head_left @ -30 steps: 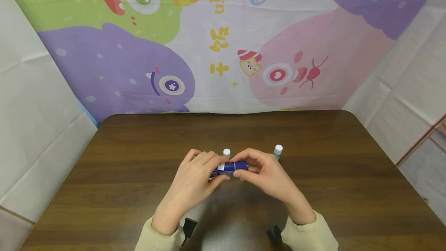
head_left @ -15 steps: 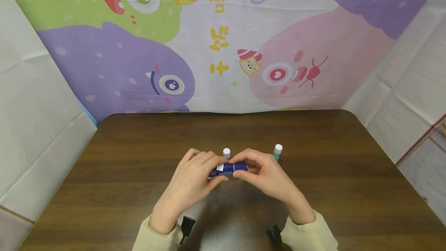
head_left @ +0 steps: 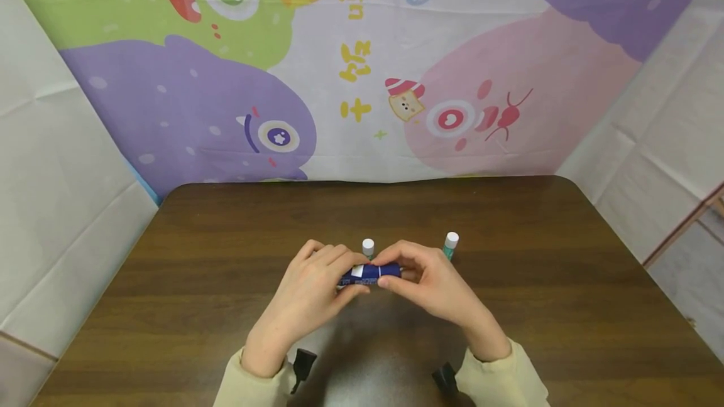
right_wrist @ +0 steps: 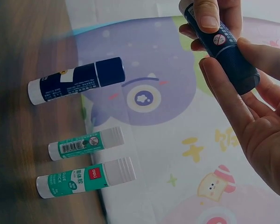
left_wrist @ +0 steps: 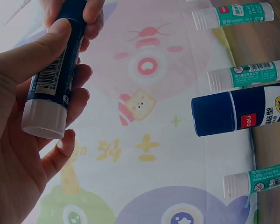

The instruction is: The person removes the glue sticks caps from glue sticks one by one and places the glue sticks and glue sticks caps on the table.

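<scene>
In the head view a dark blue glue stick [head_left: 388,271] lies sideways between both hands, above the table. My left hand [head_left: 305,294] grips its body, thumb below and fingers over it; the left wrist view shows the white base [left_wrist: 44,119] at that end. My right hand [head_left: 441,284] pinches the blue cap end between thumb and fingers, and the right wrist view shows that cap [right_wrist: 240,70] on the stick. Green glue sticks with white caps stand upright behind the hands, one in the middle [head_left: 368,247] and one farther right [head_left: 450,244].
Another blue glue stick [left_wrist: 247,109] stands among three green ones in the left wrist view; the head view does not show it. Brown table [head_left: 226,225] surrounds the hands, and a printed cartoon cloth [head_left: 362,156] hangs behind its far edge.
Both hands keep their hold on the blue stick. The stick and my left hand have shifted very slightly to the left.
</scene>
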Demonstrator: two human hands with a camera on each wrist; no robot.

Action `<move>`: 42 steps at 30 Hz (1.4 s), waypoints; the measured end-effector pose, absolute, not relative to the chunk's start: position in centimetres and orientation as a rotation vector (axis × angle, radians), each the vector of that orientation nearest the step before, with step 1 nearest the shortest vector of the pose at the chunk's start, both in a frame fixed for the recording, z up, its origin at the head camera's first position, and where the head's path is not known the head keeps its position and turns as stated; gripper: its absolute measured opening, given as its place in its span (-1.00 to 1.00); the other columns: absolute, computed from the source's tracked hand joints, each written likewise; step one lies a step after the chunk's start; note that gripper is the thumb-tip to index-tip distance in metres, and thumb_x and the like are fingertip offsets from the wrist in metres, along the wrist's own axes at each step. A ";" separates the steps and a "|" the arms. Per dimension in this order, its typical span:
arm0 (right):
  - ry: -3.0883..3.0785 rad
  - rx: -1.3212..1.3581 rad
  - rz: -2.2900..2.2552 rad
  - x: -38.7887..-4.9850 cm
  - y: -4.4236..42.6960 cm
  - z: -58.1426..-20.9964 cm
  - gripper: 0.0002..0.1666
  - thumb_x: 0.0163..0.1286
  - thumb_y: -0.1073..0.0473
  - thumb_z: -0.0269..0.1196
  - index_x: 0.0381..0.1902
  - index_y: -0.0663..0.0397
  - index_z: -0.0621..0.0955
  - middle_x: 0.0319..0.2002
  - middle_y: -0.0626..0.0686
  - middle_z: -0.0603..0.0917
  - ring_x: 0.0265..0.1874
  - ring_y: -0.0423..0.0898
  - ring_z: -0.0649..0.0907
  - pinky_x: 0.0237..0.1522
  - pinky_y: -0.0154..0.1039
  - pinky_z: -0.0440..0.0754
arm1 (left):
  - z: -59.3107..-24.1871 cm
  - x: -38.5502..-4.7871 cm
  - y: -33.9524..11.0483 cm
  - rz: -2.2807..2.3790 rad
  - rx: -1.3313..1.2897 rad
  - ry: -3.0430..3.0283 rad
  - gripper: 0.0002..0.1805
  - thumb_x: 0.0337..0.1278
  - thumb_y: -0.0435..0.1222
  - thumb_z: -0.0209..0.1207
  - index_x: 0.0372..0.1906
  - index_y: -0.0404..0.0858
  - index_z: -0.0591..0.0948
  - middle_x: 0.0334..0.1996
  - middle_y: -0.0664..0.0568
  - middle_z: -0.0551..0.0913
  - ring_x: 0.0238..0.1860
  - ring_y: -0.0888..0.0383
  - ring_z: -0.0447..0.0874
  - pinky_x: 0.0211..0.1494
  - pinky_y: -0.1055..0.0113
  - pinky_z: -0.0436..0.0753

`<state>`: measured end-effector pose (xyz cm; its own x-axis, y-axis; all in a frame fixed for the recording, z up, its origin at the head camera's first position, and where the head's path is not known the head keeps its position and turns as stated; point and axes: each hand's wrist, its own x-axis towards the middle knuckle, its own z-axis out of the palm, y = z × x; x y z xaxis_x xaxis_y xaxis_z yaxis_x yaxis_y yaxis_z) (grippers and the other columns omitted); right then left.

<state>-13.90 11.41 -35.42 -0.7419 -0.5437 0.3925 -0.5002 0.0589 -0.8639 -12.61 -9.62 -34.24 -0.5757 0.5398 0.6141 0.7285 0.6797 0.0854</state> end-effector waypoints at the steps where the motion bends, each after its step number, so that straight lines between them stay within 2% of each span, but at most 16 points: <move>1: 2.261 -1.118 -1.813 -13.9 11.5 -35.5 -0.77 0.19 0.41 0.19 -0.16 0.19 0.55 -0.22 0.14 0.60 -0.32 -0.18 0.63 -0.34 -0.24 0.64 | -34.3 -12.6 -9.6 -0.442 -0.975 -2.335 -0.59 -0.30 -0.05 0.38 -0.23 -0.09 0.59 -0.39 0.19 0.58 -0.37 0.25 0.55 -0.15 0.33 0.39; 9: 2.229 -1.121 -1.812 -13.8 11.5 -35.2 -0.78 0.22 0.35 0.18 -0.14 0.13 0.55 -0.21 0.10 0.60 -0.31 -0.15 0.63 -0.33 -0.24 0.64 | -34.3 -12.6 -9.5 -0.427 -0.962 -2.347 -0.59 -0.28 -0.06 0.38 -0.22 -0.09 0.59 -0.39 0.19 0.58 -0.39 0.26 0.54 -0.16 0.33 0.38; 16: 2.290 -1.139 -1.768 -12.9 11.2 -33.2 -0.79 0.21 0.41 0.17 -0.16 0.30 0.55 -0.25 0.18 0.61 -0.37 -0.18 0.60 -0.40 -0.27 0.62 | -34.4 -12.7 -9.6 -0.426 -0.947 -2.351 -0.60 -0.28 -0.07 0.38 -0.22 -0.09 0.58 -0.39 0.20 0.58 -0.40 0.26 0.54 -0.16 0.34 0.38; 22: 2.407 -1.086 -1.764 -13.4 12.0 -33.9 -0.77 0.17 0.40 0.21 -0.17 0.20 0.57 -0.25 0.11 0.62 -0.43 -0.20 0.59 -0.44 -0.30 0.60 | -34.4 -12.8 -9.9 -0.400 -0.903 -2.363 -0.62 -0.30 -0.10 0.40 -0.26 -0.10 0.58 -0.40 0.22 0.58 -0.40 0.25 0.54 -0.16 0.34 0.38; 28: 2.443 -1.089 -1.778 -14.1 12.7 -34.8 -0.74 0.18 0.33 0.23 -0.14 0.06 0.58 -0.22 0.07 0.63 -0.36 -0.19 0.62 -0.39 -0.27 0.62 | -34.5 -13.0 -10.4 -0.361 -0.866 -2.369 -0.63 -0.30 -0.13 0.41 -0.27 -0.12 0.58 -0.40 0.20 0.59 -0.39 0.23 0.54 -0.15 0.33 0.38; 32: 2.466 -1.084 -1.788 -14.2 12.8 -34.8 -0.75 0.17 0.30 0.25 -0.15 0.05 0.59 -0.23 0.05 0.64 -0.32 -0.18 0.63 -0.34 -0.28 0.63 | -34.6 -13.1 -10.6 -0.365 -0.848 -2.363 -0.64 -0.26 -0.13 0.39 -0.27 -0.13 0.57 -0.41 0.19 0.59 -0.39 0.23 0.55 -0.15 0.32 0.38; 42: 2.498 -1.020 -1.817 -14.3 13.1 -34.8 -0.72 0.12 0.36 0.27 -0.17 0.05 0.59 -0.20 0.03 0.65 -0.32 -0.19 0.63 -0.28 -0.26 0.63 | -34.7 -13.3 -10.9 -0.412 -0.807 -2.351 -0.72 -0.21 -0.20 0.31 -0.29 -0.14 0.55 -0.43 0.18 0.61 -0.41 0.25 0.56 -0.17 0.33 0.41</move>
<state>-14.34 13.09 -34.85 -0.7979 -0.4180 0.4343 -0.5419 0.1820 -0.8205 -13.30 -10.93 -34.66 -0.6265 0.4467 0.6388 0.6373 0.7654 0.0898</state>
